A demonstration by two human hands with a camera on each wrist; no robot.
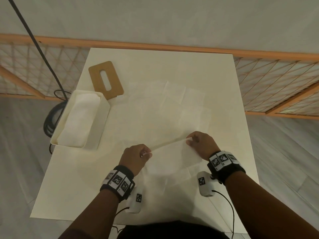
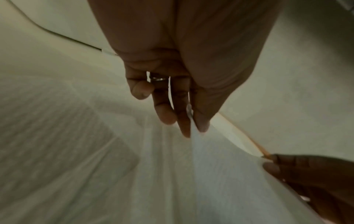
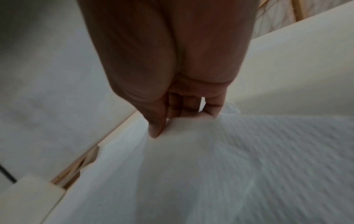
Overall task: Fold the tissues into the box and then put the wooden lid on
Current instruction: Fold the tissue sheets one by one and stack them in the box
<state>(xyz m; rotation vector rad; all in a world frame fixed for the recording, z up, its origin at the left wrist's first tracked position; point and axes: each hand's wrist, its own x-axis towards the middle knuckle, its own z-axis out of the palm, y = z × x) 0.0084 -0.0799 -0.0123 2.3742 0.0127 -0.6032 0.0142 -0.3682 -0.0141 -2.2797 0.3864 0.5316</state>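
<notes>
I hold a white tissue [image 1: 172, 156] [image 2: 220, 174] [image 3: 191, 166] stretched above the table's near half. My left hand [image 1: 136, 156] [image 2: 193, 125] pinches its left corner and my right hand [image 1: 201, 144] [image 3: 161, 128] [image 2: 287, 166] pinches its right corner. More flat tissues [image 1: 172, 104] lie spread over the table's middle. The white open box [image 1: 101, 128] stands at the left edge with folded tissues [image 1: 79, 121] inside. The wooden lid [image 1: 113, 75] with an oval slot lies flat just behind the box.
The white table [image 1: 72, 183] is small and I stand at its near edge. A wooden lattice rail [image 1: 269, 80] runs behind it. A black cable [image 1: 38, 44] hangs down at the left to a coil on the floor.
</notes>
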